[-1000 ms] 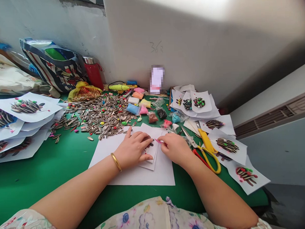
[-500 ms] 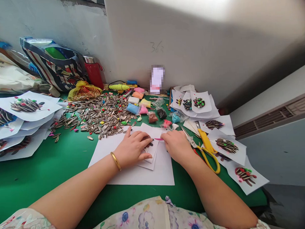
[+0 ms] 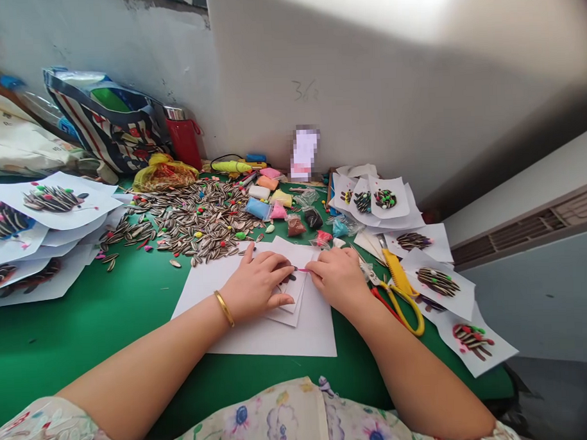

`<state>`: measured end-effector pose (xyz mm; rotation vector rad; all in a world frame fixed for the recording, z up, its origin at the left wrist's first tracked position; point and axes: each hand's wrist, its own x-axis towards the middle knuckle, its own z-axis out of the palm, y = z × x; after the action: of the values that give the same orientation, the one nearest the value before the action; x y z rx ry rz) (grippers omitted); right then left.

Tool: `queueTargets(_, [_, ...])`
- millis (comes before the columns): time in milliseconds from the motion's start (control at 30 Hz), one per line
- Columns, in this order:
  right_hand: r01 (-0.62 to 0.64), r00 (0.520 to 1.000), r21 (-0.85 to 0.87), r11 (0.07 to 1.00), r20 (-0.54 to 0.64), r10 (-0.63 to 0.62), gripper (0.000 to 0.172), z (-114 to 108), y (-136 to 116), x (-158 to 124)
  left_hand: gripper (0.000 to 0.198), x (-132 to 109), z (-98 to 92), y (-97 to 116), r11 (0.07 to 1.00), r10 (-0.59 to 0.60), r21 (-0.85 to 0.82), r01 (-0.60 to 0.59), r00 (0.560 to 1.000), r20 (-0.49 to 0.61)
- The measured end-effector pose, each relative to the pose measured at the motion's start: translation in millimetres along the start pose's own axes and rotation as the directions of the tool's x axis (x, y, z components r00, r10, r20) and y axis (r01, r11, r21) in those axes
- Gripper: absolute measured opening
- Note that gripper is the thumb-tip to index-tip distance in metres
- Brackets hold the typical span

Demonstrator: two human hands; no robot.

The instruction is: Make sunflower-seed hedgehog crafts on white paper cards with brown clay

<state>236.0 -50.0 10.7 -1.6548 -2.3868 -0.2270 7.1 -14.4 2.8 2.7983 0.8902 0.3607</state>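
My left hand (image 3: 261, 279), with a gold bangle on its wrist, lies over small white cards (image 3: 296, 310) stacked on a larger white sheet (image 3: 307, 343). Its fingers are stretched out, thumb apart, pressing on the top card. Dark brown pieces (image 3: 291, 278) show on that card beside my fingertips; the rest of its picture is hidden under the hand. My right hand (image 3: 341, 276) is closed in a pinch on a thin pink strip-like tool (image 3: 303, 270). The tool's tip points left and meets or nearly meets the dark pieces. What else is inside the right fist is hidden.
Sunflower seeds (image 3: 201, 217) lie heaped behind the sheet, near bagged coloured clay (image 3: 258, 208). Yellow-handled scissors (image 3: 412, 318) and a yellow cutter (image 3: 395, 268) lie right. Seed-picture cards (image 3: 475, 342) line both sides. A red bottle (image 3: 183, 143) and a phone (image 3: 304, 152) stand behind.
The pink tool has moved slightly left, its tip now at the dark pieces, and it looks narrower. My right hand has shifted a little left with it. The left hand stays on the card.
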Motion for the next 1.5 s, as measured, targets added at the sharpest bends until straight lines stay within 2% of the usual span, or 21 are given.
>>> queueTargets(200, [0.008,0.999,-0.031,0.999,0.054,-0.006,0.018,-0.3,-3.1,1.8,0.057,-0.1,0.3,0.4,1.000,-0.001,0.004,0.001,1.000,-0.007])
queueTargets(500, [-0.003,1.000,-0.008,1.000,0.030,0.003,0.022,-6.0,-1.4,0.4,0.057,-0.2,-0.2,0.2,1.000,0.005,0.000,-0.005,1.000,-0.016])
queueTargets(733, [0.008,0.997,-0.020,1.000,0.079,-0.006,0.021,-3.3,-2.6,3.1,0.056,0.3,-0.1,0.5,1.000,0.008,0.001,-0.008,1.000,-0.012])
queueTargets(1033, [0.003,1.000,-0.011,1.000,0.019,-0.003,0.021,-3.2,2.1,0.6,0.057,-0.3,0.3,0.5,1.000,0.005,0.003,-0.005,1.000,-0.009])
queueTargets(1367, [-0.003,0.996,-0.032,0.999,0.086,0.005,0.021,-3.4,-2.1,4.7,0.056,-0.2,1.1,0.2,1.000,0.009,-0.006,-0.009,1.000,-0.029])
queueTargets(1500, [-0.009,0.998,-0.003,1.000,0.066,0.010,0.021,-5.2,-1.3,2.6,0.056,-0.1,1.0,0.5,1.000,0.006,-0.004,-0.006,1.000,-0.023])
